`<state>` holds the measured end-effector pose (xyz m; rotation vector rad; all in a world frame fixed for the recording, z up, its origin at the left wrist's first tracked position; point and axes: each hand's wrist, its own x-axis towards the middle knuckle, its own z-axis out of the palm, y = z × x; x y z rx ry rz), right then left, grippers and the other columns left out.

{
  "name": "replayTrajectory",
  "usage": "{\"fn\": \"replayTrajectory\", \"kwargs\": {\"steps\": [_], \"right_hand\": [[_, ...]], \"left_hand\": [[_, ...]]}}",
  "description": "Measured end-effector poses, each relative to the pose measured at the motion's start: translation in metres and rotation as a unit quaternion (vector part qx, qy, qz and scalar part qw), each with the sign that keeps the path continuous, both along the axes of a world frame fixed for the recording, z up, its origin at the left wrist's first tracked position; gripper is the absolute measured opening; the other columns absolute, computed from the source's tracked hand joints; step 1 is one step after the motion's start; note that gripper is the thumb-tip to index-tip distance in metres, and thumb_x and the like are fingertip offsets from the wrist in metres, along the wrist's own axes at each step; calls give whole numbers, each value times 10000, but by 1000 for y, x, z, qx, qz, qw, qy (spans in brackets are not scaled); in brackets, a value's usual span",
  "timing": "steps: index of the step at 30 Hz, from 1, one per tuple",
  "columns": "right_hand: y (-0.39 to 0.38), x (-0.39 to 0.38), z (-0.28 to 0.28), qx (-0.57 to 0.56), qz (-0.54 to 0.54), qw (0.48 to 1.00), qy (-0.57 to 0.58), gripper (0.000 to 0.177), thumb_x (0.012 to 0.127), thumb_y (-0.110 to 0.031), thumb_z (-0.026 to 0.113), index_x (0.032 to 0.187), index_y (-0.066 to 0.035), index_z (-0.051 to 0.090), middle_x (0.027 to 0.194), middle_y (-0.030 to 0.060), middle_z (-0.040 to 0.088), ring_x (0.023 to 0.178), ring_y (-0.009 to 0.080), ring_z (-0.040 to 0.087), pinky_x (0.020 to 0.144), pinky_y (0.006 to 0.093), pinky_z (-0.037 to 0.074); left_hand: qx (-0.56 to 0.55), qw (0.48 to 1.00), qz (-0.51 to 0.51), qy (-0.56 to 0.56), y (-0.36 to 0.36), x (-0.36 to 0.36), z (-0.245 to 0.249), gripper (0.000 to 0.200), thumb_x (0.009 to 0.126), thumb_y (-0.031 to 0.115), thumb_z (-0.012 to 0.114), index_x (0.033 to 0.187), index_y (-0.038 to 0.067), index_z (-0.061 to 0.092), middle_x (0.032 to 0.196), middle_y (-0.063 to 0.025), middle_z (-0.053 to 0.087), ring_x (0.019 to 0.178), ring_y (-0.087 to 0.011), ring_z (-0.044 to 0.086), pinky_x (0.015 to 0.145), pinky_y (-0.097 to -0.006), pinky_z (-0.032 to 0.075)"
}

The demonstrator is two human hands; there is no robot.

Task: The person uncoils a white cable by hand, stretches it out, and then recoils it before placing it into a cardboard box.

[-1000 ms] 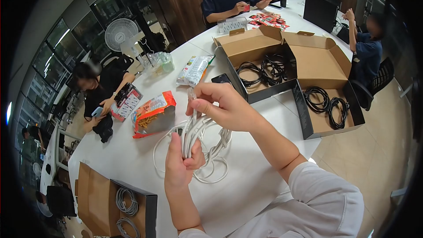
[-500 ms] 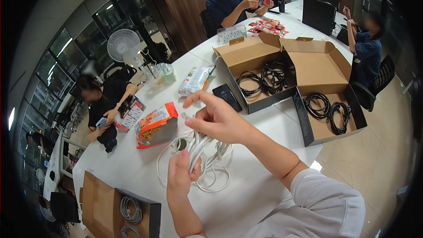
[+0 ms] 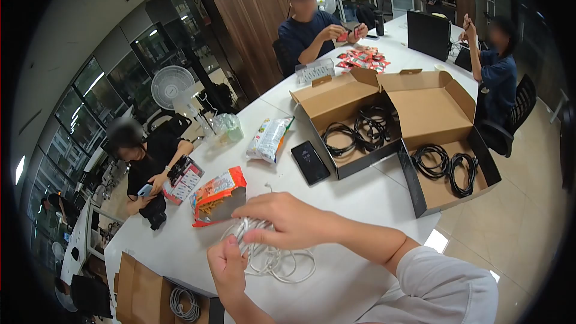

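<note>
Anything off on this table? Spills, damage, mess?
No spill or damage visible. Two mild oddities: the white cable trails in untidy loops beyond the left hand and right hand, unlike the coiled black cables; and an open snack bag lies close by, food showing at its mouth.

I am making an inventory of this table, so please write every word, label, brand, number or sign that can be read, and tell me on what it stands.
No text can be quoted with certainty.
Orange-red snack bag: printing, too blurred.
White snack bag: printing, too small.
Phone: faint marks on its screen, too small.
Small red packets: no words can be made out.
White cable: no marking can be made out.
</note>
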<state>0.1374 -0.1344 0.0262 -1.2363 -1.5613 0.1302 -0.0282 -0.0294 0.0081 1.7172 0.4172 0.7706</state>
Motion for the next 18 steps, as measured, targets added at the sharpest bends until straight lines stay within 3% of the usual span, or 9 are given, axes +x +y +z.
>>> {"fn": "replayTrajectory", "kwargs": {"steps": [5,8,14,18], "right_hand": [[-2,-1,-3,9,-17,997,-71,491,823,-420,680,1003,30,603,854,184,619,794,370,599,701,426,471],[-4,1,-2,-62,-16,994,-88,513,799,-465,696,901,28,596,796,180,606,741,356,596,654,414,465],[3,0,-8,-113,18,993,-18,484,826,-448,687,716,1,542,596,151,539,558,326,554,533,387,416],[-1,-2,-3,-139,35,990,-9,454,837,-429,681,715,-11,552,574,142,529,542,326,543,525,386,410]], "left_hand": [[6,1000,-19,-3,4,-2,1,395,980,324,488,703,42,491,558,40,408,435,-19,287,397,-211,179],[27,1000,-7,0,1,-1,2,354,976,302,500,737,42,509,570,48,412,446,-6,290,397,-198,186],[1,1000,17,-21,-10,5,17,236,954,174,510,871,-14,626,636,52,462,527,-1,331,461,-203,216],[31,999,-7,-12,0,1,7,224,950,159,512,946,-20,647,672,46,494,545,1,348,469,-191,224]]}}
